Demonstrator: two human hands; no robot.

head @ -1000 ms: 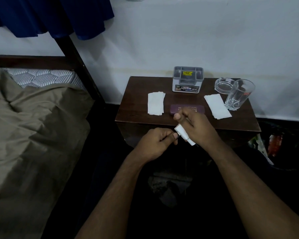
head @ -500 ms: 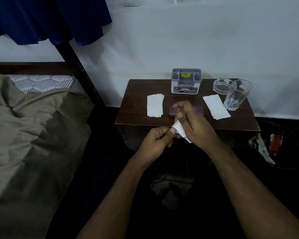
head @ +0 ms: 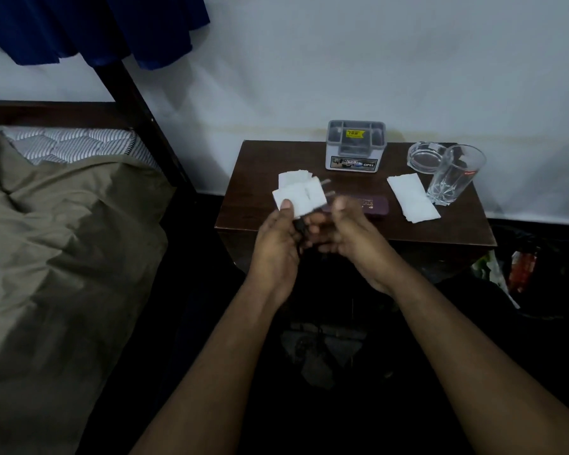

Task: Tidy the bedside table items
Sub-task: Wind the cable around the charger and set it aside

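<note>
Left hand [head: 278, 239] pinches a white charger plug [head: 301, 198] at frame centre, over the bedside table [head: 309, 152]'s front edge — right hand [head: 352, 234] loosely curled beside. Step: gathering the charger; next, probably stowing it.

The worktop [head: 260, 165] is a small dark wooden one against the white wall. At the back sits a grey organizer box [head: 355, 146]. Back right there's a glass ashtray [head: 424, 156] with a clear drinking glass [head: 454, 175] just beside it. A white folded tissue [head: 411, 197] lies near the glass, a purple case [head: 372, 205] sits mid-front, and another white tissue [head: 293, 175] lies on the left.
</note>
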